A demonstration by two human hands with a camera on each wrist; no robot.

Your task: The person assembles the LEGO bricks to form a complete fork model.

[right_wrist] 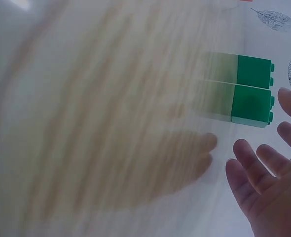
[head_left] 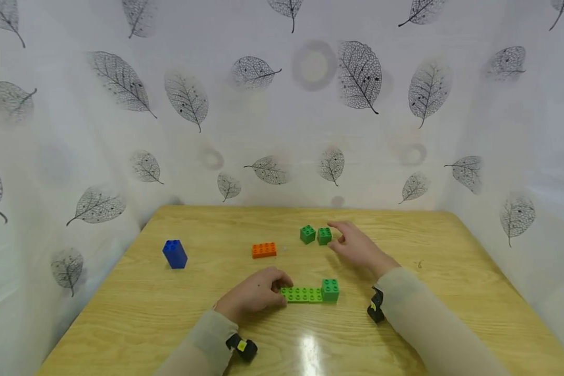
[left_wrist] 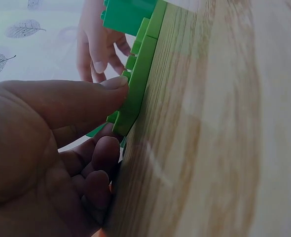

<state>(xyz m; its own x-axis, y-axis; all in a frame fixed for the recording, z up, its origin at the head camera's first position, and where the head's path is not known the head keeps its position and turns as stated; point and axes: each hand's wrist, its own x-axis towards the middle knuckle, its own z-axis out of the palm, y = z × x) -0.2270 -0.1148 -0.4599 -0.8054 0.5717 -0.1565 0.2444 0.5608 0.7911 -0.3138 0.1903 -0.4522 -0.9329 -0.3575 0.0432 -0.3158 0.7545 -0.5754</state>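
My left hand (head_left: 258,291) pinches the left end of a flat light green row of bricks (head_left: 302,295) between thumb and fingers. In the left wrist view the light green row (left_wrist: 138,79) lies flat on the table, with the thumb on its side. A darker green brick (head_left: 330,290) sits at the row's right end. Farther back, my right hand (head_left: 357,248) is spread just right of a small green brick (head_left: 325,236), holding nothing. The right wrist view shows a gap between its fingers and that green brick (right_wrist: 251,104). Another green brick (head_left: 307,234) stands left of it.
An orange brick (head_left: 264,250) lies on the wooden table (head_left: 216,224), behind the left hand. Toward the table's left side stands a tall blue block (head_left: 175,254). A leaf-patterned white curtain (head_left: 272,125) hangs around the back and sides.
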